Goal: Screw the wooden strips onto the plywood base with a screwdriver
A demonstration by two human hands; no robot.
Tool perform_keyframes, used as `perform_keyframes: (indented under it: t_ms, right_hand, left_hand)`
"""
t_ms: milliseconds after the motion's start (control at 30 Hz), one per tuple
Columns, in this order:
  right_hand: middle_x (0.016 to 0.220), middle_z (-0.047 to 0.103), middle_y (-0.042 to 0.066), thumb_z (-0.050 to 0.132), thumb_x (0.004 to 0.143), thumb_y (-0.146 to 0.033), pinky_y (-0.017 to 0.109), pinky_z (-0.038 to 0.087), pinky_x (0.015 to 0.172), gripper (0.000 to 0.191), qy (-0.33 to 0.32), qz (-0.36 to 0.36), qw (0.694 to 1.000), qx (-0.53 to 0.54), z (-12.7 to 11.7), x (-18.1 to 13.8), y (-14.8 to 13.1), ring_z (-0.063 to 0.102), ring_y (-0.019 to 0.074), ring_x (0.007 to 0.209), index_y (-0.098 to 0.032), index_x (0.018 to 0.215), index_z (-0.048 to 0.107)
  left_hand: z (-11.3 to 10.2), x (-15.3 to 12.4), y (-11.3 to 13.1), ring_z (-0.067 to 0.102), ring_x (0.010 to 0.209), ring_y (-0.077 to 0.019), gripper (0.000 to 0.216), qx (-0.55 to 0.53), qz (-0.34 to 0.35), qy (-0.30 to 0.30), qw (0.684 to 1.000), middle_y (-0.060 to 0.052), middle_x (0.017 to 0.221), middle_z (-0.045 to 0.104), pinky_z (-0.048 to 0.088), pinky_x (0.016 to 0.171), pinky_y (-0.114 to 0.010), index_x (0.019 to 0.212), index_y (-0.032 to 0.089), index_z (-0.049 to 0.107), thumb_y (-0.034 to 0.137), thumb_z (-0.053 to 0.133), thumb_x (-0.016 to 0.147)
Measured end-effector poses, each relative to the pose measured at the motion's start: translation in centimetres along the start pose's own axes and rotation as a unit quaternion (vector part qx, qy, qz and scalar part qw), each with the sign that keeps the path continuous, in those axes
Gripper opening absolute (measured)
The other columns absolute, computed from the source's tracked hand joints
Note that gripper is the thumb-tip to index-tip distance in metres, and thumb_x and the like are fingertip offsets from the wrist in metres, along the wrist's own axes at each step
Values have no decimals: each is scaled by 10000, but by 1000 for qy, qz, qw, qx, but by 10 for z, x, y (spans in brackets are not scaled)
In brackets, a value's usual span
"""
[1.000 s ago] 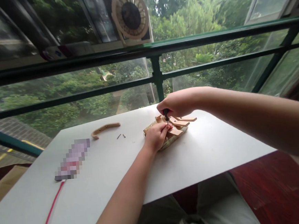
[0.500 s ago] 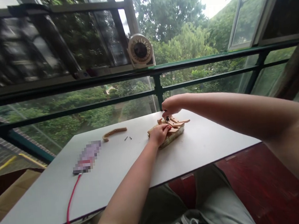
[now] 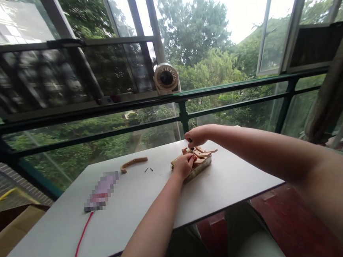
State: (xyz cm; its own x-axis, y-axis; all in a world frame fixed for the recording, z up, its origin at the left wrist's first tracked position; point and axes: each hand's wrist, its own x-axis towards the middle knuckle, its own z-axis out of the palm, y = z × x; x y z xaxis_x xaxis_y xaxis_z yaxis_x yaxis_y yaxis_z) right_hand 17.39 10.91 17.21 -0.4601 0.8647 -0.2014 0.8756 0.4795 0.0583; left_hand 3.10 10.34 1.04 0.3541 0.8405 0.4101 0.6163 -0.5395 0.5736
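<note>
A small wooden assembly [image 3: 200, 158] of flat curved pieces lies on the far part of the white table [image 3: 229, 179]. My right hand [image 3: 196, 135] is closed on a short dark screwdriver [image 3: 191, 145] that stands upright on the assembly. My left hand [image 3: 184, 165] rests on the near side of the assembly, its fingers pinched at the screwdriver's tip; what they pinch is too small to make out.
A loose curved wooden piece [image 3: 133, 163] and two small dark screws [image 3: 148, 170] lie left of the assembly. A blurred flat object [image 3: 101, 191] with a red cable [image 3: 79, 242] lies near the left. A green railing [image 3: 182, 115] and a small fan [image 3: 166, 78] stand behind the table.
The camera has tilted up, so the table and hands appear smaller and lower. Both hands stay on the assembly, the screwdriver still upright.
</note>
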Motion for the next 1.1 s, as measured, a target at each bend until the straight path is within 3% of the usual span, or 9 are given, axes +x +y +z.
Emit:
perform_keyframes:
  t_ms: [167,367,433,500,667,900,1100]
  right_hand:
    - [1240,601,94,583,936,-369,428,545,887,374,6,-80,997,22,0,-2,9,620,211,1057,-163,1247,570]
    - [1211,614,87,571,943,-372,405,550,868,341,59,-109,990,64,14,-3,16,626,196,1022,-168,1216,587]
    - [1085,646,63,566,945,-362,342,558,771,316,88,-110,986,90,19,-7,19,638,154,883,-164,1190,590]
    - [892,670,3,552,904,-209,249,489,625,277,123,-109,979,118,24,-10,23,593,114,690,-222,1177,600]
    - [789,648,-10,494,836,-134,209,401,593,281,181,-124,959,181,32,-12,28,541,99,648,-244,1037,656]
    - [781,666,-3,486,811,-128,227,393,607,280,173,-137,950,222,36,-4,32,564,124,666,-266,991,650]
    - [782,621,-19,441,854,-156,244,388,601,153,144,-160,948,236,44,-5,24,523,136,678,-261,933,520]
  left_hand:
    - [0,-5,-4,636,742,-157,360,-11,11,20,1000,-26,857,733,461,689,-252,816,208,706,407,445,964]
    - [0,-8,-6,650,770,-155,327,-26,15,29,999,-10,850,741,472,721,-250,828,227,712,354,445,967]
    - [0,-8,-6,657,800,-164,309,-27,17,27,999,-11,857,745,482,752,-258,834,231,720,329,455,961]
    - [-1,-8,-6,660,849,-176,290,-25,19,27,999,-15,882,749,488,797,-271,859,237,728,311,464,954]
    - [-4,-6,-6,663,877,-195,282,-18,15,12,1000,-24,889,751,497,830,-305,863,241,737,302,474,945]
    - [-10,0,-8,658,834,-174,220,-9,60,-25,998,-3,873,747,491,818,-310,856,249,711,259,503,926]
    - [-8,-2,-12,647,846,-182,197,-13,90,-10,996,-24,847,732,486,853,-324,801,230,679,214,509,899]
